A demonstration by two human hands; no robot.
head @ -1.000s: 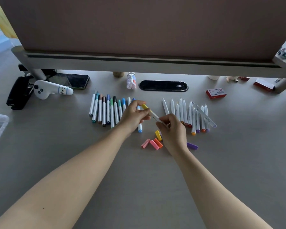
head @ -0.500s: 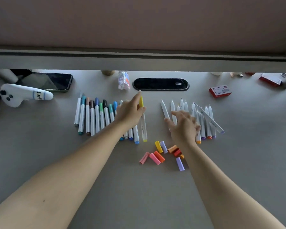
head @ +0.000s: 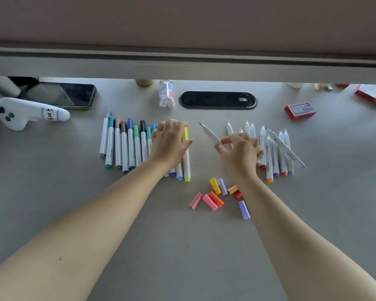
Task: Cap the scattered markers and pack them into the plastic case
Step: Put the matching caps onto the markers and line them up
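Your left hand (head: 170, 140) hid several capped markers (head: 126, 146); its fingers lay spread flat, touching the yellow marker (head: 186, 157). Your right hand (head: 240, 151) pinched an uncapped marker (head: 210, 133) above the bench (head: 52, 192). The case was out of view.

Likely an office, grey desk (head: 52, 192), partition screen (head: 182, 18), cable grommet (head: 218, 99), smartphone (head: 74, 94)

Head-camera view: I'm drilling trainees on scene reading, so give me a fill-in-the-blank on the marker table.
1. The right hand lifts an uncapped white marker with a ____ tip.
2. The left hand rests on the ____ row of markers.
3. The yellow-capped marker lies at that row's ____ end.

Missing: pink; capped; right
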